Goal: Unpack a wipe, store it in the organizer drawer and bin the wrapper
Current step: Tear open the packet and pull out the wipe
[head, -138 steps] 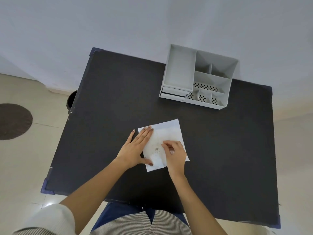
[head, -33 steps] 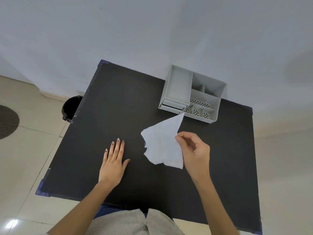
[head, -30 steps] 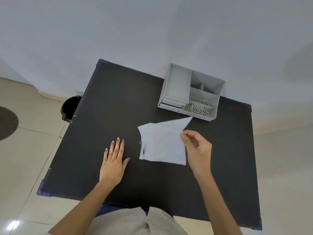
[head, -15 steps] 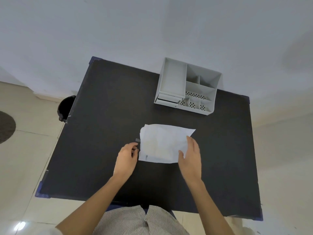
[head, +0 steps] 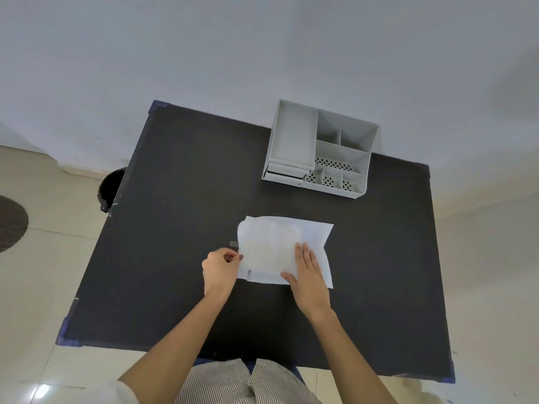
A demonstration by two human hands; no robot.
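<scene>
Wipe [head: 271, 249]: spread on table [head: 175, 228], well short of organizer [head: 318, 150].
Left hand [head: 218, 269]: pinches left edge.
Right hand [head: 309, 278]: flat, open, pressing sheet.
Risk: limp sheet bunches on folding, jams shallow drawer [head: 285, 172] (shut, apparently); bin [head: 112, 188] at floor, wrapper unseen.

We see the white wipe [head: 271, 249] spread on the black table [head: 180, 199]. Our left hand [head: 219, 268] pinches its left edge, while our right hand [head: 308, 275] lies flat on it. The grey organizer [head: 294, 141] stands beyond, drawer [head: 285, 174] closed.
</scene>
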